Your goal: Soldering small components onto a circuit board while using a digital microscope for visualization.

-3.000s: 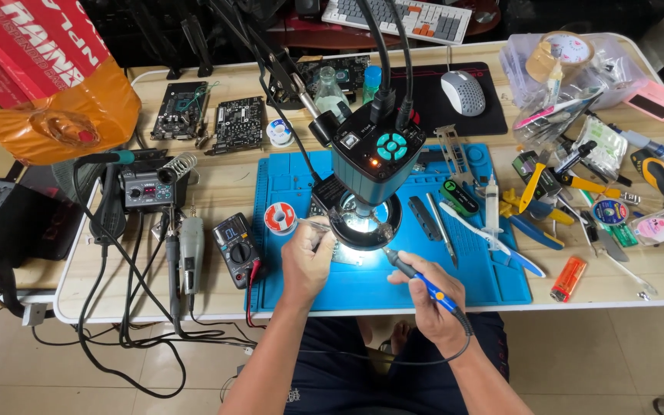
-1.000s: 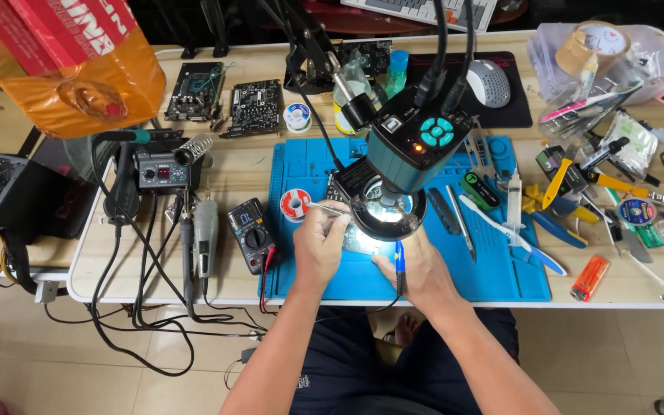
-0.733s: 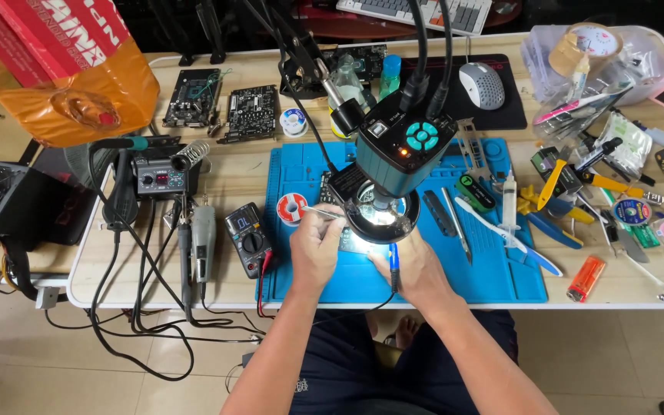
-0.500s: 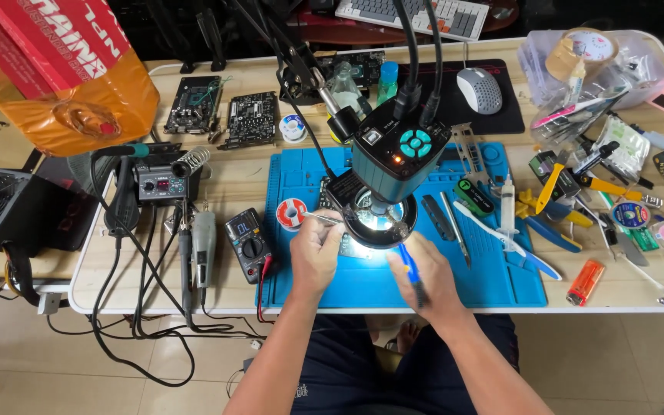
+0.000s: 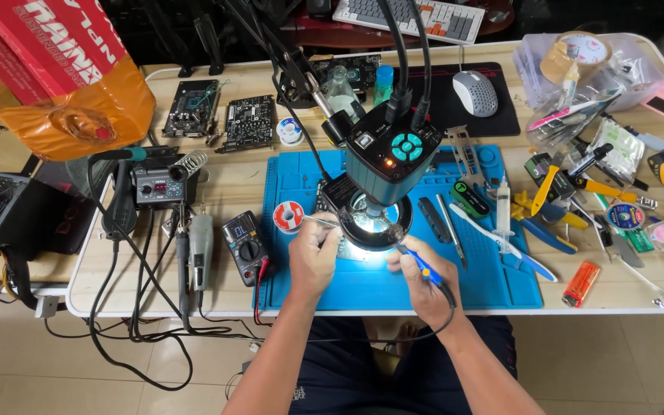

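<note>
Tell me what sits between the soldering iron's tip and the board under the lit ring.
From above, the microscope camera and its ring light cover the circuit board, hiding the tip of the soldering iron held by the right hand. Whether anything blocks it underneath cannot be told.

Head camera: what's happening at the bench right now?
A person sits at a wooden table and works over a blue mat under a lit microscope camera. The right hand holds a blue-handled soldering iron, tip aimed under the ring light. The left hand holds thin wire that runs toward the solder spool. The board under the light is mostly hidden. A multimeter lies left of the mat.
</note>
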